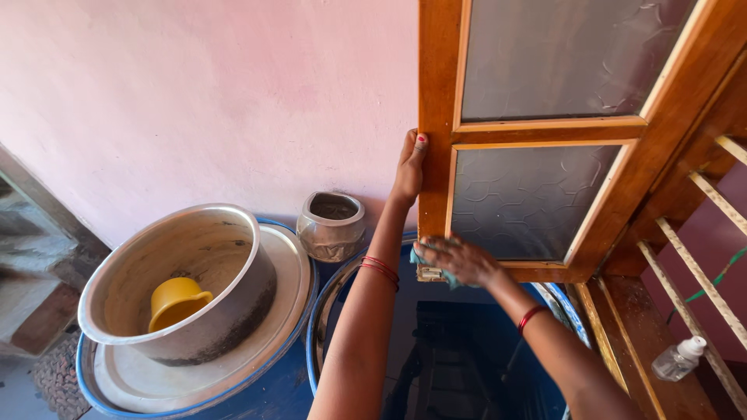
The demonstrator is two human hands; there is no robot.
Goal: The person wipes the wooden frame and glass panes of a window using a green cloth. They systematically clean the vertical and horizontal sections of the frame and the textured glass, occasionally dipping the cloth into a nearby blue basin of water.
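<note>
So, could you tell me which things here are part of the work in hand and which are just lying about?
In use:
- left hand, gripping the shutter's edge
- right hand, pressing the cloth down
- blue cloth
- wooden window shutter

Lying about:
- large metal pot
- yellow mug inside it
- small metal pot
- clear bottle on the sill

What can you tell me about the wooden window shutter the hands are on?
The window shutter is a varnished orange-brown wooden frame with two frosted, patterned glass panes, one above the other. It is swung open beside the pink wall, above a blue barrel. The left hand grips its outer edge; the right hand presses a blue cloth against its bottom corner.
</note>
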